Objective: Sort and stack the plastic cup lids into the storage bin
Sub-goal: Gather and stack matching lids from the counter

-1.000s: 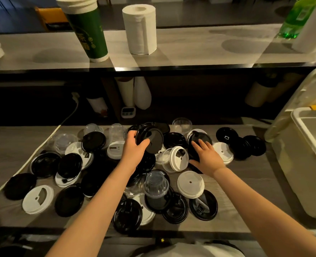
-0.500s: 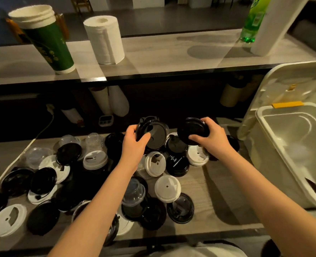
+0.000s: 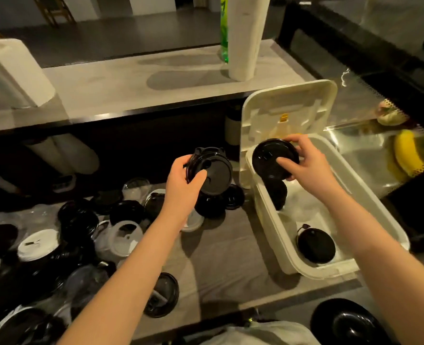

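Observation:
My right hand [image 3: 305, 160] grips a single black lid [image 3: 268, 155] over the far end of the white storage bin [image 3: 288, 255], whose flap lid [image 3: 288, 108] stands open. Inside the bin lie a black lid [image 3: 316, 245] near the front and another black lid [image 3: 276, 192] leaning at the back. My left hand [image 3: 183, 185] holds a stack of black lids [image 3: 213, 173] above the counter, left of the bin. A pile of black, white and clear lids [image 3: 76, 232] covers the counter at the left.
A raised shelf behind carries a paper towel roll [image 3: 243, 33], a green bottle [image 3: 223, 28] and a white roll [image 3: 14, 70] at the left. A banana [image 3: 405, 153] lies behind glass at the right. A black dish [image 3: 347, 322] sits at the lower right.
My right hand lifted a black lid from the pile and carried it right, over the bin. My left hand rose with its stack. The view swung right toward the bin.

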`<state>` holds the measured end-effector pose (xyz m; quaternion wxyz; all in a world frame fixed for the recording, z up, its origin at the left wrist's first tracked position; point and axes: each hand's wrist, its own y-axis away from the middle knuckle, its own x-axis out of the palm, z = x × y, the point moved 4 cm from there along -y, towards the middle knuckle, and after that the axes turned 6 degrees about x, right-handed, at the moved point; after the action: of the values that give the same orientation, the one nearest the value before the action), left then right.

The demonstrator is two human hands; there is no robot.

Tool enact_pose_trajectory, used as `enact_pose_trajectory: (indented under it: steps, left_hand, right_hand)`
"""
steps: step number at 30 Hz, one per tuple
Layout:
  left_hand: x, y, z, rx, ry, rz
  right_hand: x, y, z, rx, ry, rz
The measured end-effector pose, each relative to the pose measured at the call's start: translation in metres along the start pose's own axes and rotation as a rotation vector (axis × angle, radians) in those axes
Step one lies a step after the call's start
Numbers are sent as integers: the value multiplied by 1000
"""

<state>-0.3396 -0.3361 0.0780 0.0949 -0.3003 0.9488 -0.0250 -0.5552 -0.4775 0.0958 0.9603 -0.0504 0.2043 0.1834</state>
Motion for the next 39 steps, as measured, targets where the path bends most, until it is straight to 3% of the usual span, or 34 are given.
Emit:
enact_pose_trajectory:
  steps: [3, 7, 10, 14, 20, 25, 32, 35, 37, 39]
  left_hand:
    - [34, 1, -6, -9, 8, 3]
    - [71, 2, -8, -18, 3, 20]
    - [89, 5, -7, -26, -6, -1]
    - [93, 7, -7, -30, -14, -54]
    - [81, 7, -8, -53, -22, -126]
    - [78, 8, -9, -50, -27, -141]
    - [73, 14, -7, -47, -36, -137]
    - [80, 13, -11, -52, -17, -111]
    - [87, 11, -13, -58, -9, -92]
    - [96, 8, -14, -65, -10, -69]
  right_hand:
    - [-33, -12, -26, 75, 33, 30]
    - [-55, -19, -61, 219, 248, 238]
    - [-59, -27, -80, 216, 308, 288]
    - [-43, -56, -80, 180, 278, 278]
    - [5, -82, -96, 270, 322, 523]
    - [15, -90, -114, 109, 861, 425]
    - [16, -83, -124, 148, 1005, 378]
    - [7, -82, -102, 84, 800, 259]
    - [0, -75, -77, 82, 448, 190]
    - [-7, -64, -50, 83, 54, 247]
